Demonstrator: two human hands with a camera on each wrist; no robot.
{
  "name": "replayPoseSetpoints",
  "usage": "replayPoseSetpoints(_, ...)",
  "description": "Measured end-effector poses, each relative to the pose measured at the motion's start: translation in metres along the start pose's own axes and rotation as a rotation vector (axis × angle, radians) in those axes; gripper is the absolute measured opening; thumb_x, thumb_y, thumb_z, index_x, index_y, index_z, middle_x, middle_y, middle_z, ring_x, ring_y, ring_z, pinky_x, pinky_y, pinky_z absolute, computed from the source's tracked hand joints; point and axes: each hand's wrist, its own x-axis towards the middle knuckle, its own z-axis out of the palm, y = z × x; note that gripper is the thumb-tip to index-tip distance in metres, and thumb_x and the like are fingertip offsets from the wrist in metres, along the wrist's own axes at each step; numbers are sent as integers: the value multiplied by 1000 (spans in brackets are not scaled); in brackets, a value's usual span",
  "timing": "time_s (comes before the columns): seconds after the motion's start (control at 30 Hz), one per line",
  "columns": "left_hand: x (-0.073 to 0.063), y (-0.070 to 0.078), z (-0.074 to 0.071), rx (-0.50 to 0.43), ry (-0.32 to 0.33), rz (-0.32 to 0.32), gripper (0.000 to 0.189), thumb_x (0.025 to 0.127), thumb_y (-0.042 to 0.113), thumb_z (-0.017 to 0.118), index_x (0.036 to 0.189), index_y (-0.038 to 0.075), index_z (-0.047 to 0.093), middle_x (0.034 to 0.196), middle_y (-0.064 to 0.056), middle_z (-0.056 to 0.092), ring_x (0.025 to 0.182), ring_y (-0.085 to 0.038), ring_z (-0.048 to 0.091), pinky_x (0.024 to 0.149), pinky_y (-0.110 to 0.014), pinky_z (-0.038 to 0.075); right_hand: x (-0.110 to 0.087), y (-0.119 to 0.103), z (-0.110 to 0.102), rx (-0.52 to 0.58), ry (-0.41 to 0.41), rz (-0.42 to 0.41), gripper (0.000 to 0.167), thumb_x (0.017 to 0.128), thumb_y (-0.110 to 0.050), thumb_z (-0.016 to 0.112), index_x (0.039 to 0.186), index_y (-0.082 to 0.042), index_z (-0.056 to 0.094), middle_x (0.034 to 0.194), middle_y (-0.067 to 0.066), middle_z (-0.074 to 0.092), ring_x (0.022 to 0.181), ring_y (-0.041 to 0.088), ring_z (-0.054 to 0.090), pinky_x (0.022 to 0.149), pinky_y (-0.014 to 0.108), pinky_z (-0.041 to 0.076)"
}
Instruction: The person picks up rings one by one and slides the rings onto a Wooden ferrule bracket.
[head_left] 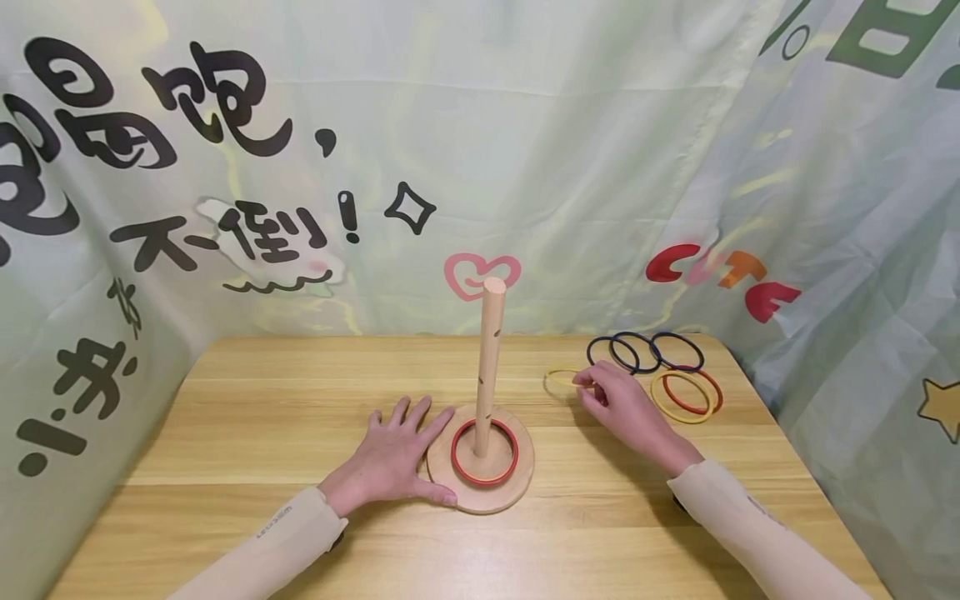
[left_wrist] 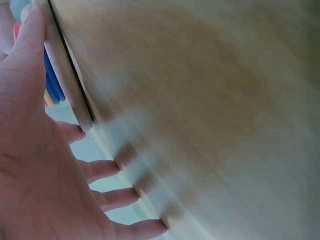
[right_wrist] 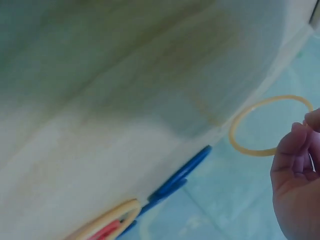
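Note:
A round wooden base [head_left: 480,500] with an upright peg [head_left: 491,350] stands near the middle of the table. Around the foot of the peg lies a red ring [head_left: 516,462], flat on the base. My left hand [head_left: 393,458] is spread with straight fingers on the table, thumb and forefinger against the base's left rim. To the right of the peg, my right hand [head_left: 626,408] pinches a yellow ring [right_wrist: 257,151] between thumb and fingertips. In the right wrist view that ring stands out from the fingers, above the table surface.
Three dark blue rings [head_left: 636,335] overlap at the table's back right. In front of them a second yellow ring [head_left: 660,406] lies partly over another red ring [head_left: 720,392]. A printed cloth [head_left: 585,208] hangs behind the wooden table [head_left: 300,400] and along both sides.

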Motion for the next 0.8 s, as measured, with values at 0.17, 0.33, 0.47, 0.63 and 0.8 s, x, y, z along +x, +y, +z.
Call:
replayPoseSetpoints(0.17,0,-1,1,5,-4,-6,131,72,95,72,173,19,37,170,-29,34,150,-62,34,103,-85,34,-9,-13,-8,26,37,-100,16,96,3,82,105,-10,77,93,-8,61,73,7,51,61,26,47)
replayPoseSetpoints(0.33,-1,-1,1,4,-2,-4,131,72,95,72,173,19,36,170,-29,34,150,-63,33,103,-86,33,-17,-27,-14,27,32,-154,25,93,4,85,105,-16,76,93,-12,61,73,6,51,60,25,47)
replayPoseSetpoints(0.47,0,-2,2,2,9,6,131,73,95,72,173,18,36,170,-30,34,150,-63,33,102,-86,33,-22,-38,-20,32,29,-176,28,91,5,86,106,-17,76,94,-13,65,76,4,55,63,24,50)
replayPoseSetpoints(0.63,0,-3,4,0,28,16,131,72,96,70,172,16,38,168,-30,35,148,-64,35,100,-87,34,-26,-51,-27,63,33,-195,26,94,4,83,108,-17,76,92,-13,66,72,2,53,61,22,49)
replayPoseSetpoints(0.8,0,-2,3,-3,25,14,131,72,95,72,171,16,38,168,-30,35,148,-64,35,100,-87,34,-28,-67,-36,104,44,-201,24,98,2,79,111,-17,77,86,-15,63,69,1,52,59,20,47)
